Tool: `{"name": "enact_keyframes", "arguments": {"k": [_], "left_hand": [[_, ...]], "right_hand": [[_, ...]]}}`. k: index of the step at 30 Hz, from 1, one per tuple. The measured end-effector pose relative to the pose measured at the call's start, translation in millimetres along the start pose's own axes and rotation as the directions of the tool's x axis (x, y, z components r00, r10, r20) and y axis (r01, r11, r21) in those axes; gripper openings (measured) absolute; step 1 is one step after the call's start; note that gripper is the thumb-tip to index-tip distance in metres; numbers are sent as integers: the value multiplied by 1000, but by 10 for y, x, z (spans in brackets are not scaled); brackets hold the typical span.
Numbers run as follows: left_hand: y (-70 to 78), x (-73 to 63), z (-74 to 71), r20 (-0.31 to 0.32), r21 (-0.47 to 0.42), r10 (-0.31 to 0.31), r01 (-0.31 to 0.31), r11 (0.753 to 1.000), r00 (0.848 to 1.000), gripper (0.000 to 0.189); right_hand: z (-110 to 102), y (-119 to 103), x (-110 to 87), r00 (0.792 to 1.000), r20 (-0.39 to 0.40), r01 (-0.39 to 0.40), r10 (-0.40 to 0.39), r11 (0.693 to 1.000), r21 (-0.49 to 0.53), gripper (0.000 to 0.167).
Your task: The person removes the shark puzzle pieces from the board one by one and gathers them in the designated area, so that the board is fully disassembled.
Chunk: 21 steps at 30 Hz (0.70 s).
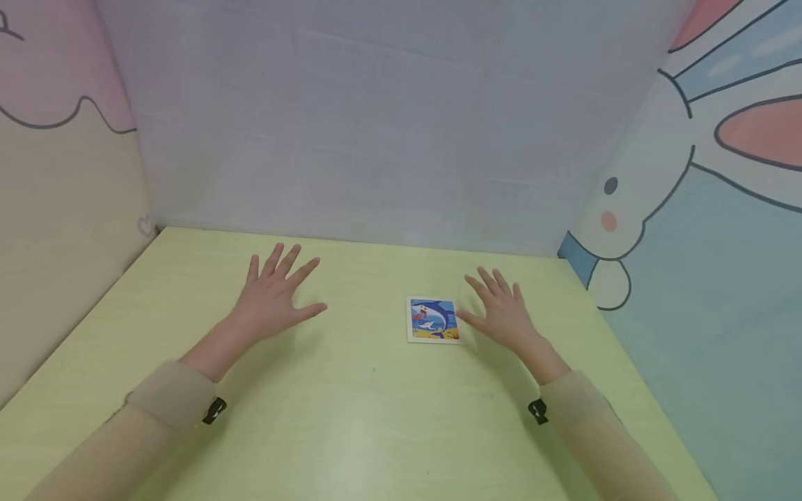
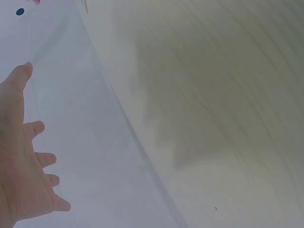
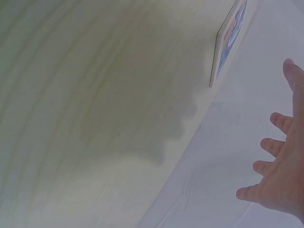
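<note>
A small square picture puzzle [image 1: 434, 320] with a white frame lies flat on the pale yellow table [image 1: 351, 417]; its picture has a blue dolphin-like sea animal. My left hand [image 1: 271, 296] hovers over the table to the left of it, fingers spread and holding nothing. Just right of the puzzle hovers my right hand [image 1: 503, 312], also with spread fingers and nothing in it; its thumb tip overlaps the frame's right edge in the head view. In the right wrist view the puzzle [image 3: 229, 40] appears at the top, beyond the hand's shadow.
A plain pale cloth wall [image 1: 351, 139] rises behind the table's back edge. On the right stands a light blue panel [image 1: 720, 313] with a cartoon rabbit, and on the left a cream and pink panel [image 1: 63, 209]. Small black clips [image 1: 214, 410] show at both cuffs.
</note>
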State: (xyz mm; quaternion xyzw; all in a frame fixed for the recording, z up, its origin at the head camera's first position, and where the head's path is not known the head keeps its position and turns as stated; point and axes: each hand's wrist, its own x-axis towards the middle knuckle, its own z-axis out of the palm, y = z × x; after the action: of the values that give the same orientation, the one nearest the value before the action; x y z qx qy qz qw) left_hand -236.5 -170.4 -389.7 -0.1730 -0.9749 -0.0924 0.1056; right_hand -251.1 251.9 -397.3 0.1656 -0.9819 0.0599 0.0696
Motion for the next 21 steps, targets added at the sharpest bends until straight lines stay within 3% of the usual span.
{"name": "enact_keyframes", "arguments": {"k": [11, 17, 21], "left_hand": [[223, 319, 80, -28, -27, 16, -17, 1000, 999, 84], [381, 484, 132, -19, -71, 17, -18, 997, 1000, 83], [485, 584, 197, -8, -97, 30, -31, 995, 1000, 83]], "right_hand": [[107, -81, 164, 999, -1, 40, -40, 990, 134, 78], [162, -152, 255, 996, 79, 1, -27, 951, 308, 79], [219, -178, 299, 990, 134, -8, -40, 941, 339, 77]]}}
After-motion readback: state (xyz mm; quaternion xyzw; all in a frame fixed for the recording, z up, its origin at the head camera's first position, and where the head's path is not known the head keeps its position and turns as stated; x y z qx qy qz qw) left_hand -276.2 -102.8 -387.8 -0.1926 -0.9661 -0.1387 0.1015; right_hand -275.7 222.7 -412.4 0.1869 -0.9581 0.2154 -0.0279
